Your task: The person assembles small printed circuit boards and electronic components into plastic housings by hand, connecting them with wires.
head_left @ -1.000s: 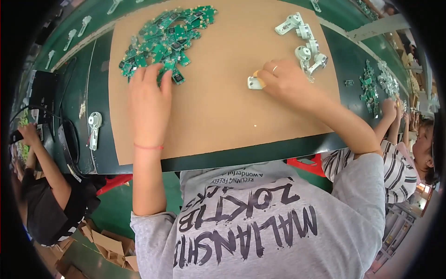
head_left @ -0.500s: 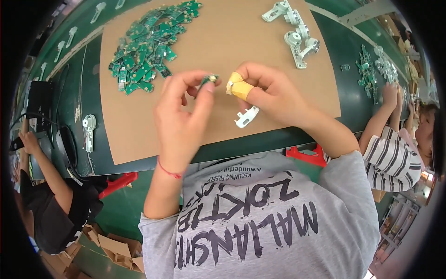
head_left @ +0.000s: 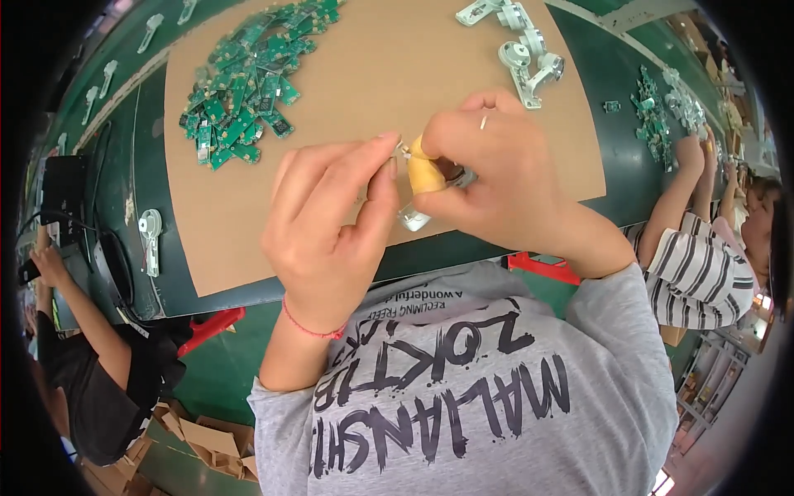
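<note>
My left hand is closed in a pinch above the cardboard sheet, fingertips pointing right. A small pale metallic bit shows at its tips; the thin piece between them is mostly hidden, and half a second ago a small green circuit board was visible there. Facing it, my right hand is curled shut, with a yellow covering on a finger. What its fingers grip is hidden. Just below them, a white plastic part is partly covered by the hand; I cannot tell whether it is held.
Green circuit boards lie heaped at the cardboard's far left. White plastic assemblies stand at its far right. Another white assembly rests on the dark table at left. People work on both sides, a striped sleeve at right.
My hands have come together, fingertips almost meeting. The circuit board in the left pinch has mostly gone from sight. My right hand has moved over the white plastic part.
</note>
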Demonstrator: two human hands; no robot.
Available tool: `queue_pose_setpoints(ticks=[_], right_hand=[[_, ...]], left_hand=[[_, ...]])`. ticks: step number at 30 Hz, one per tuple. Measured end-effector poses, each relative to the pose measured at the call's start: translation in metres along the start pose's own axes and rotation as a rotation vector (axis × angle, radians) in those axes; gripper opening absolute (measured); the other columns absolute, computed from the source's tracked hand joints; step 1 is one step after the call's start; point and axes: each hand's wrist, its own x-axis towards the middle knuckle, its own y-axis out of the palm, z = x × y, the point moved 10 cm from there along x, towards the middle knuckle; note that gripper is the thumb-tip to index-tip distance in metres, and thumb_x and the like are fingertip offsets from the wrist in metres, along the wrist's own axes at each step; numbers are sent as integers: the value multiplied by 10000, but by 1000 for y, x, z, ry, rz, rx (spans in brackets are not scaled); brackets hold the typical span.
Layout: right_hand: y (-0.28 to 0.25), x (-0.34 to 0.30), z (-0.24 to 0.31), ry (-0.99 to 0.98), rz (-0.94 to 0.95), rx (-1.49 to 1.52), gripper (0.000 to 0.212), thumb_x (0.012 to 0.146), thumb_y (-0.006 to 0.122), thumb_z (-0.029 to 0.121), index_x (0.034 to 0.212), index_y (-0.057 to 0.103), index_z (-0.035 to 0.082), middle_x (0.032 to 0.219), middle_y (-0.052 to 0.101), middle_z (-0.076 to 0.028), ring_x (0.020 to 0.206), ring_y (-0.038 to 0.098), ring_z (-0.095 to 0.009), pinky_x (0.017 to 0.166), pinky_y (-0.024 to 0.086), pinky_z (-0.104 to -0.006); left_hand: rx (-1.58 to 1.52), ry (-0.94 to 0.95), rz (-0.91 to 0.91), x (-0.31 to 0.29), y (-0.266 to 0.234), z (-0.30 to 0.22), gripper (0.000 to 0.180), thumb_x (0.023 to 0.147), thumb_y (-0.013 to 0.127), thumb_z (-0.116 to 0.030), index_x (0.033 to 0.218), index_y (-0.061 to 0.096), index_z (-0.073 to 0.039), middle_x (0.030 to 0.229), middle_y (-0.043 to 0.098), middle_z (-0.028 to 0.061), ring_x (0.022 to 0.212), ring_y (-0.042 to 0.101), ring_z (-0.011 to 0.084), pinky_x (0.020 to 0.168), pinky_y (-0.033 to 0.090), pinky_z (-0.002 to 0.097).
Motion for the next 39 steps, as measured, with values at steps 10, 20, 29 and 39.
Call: queue_pose_setpoints(ticks=[10,20,29,39], right_hand=[[-9,0,20,-149,-96,-155,230,524,675,56,629,475,94,519,452,31,487,448,-142,645,369,-287],[0,-1,23,-211,-49,-159,213,590,675,101,707,497,89,564,474,14,519,480,-153,660,383,-298],[2,-3,24,-182,11,-134,214,642,683,142,779,528,87,608,529,3,556,522,-157,696,394,-309],[2,-3,18,-152,-51,59,145,696,654,0,811,566,13,667,542,-42,621,545,-162,646,464,-256]], left_hand=[[89,53,11,-1,-3,-10,318,604,672,100,892,659,-35,710,562,47,621,517,184,537,413,290],[141,106,-17,-7,-5,-16,293,582,686,92,856,652,-5,688,551,52,589,499,190,510,400,288],[166,210,-47,-11,-7,-25,292,566,687,95,842,651,7,676,553,58,569,496,190,495,394,279],[-174,-120,72,-12,-4,19,229,720,650,27,939,676,-35,752,583,56,672,512,143,575,402,253]])
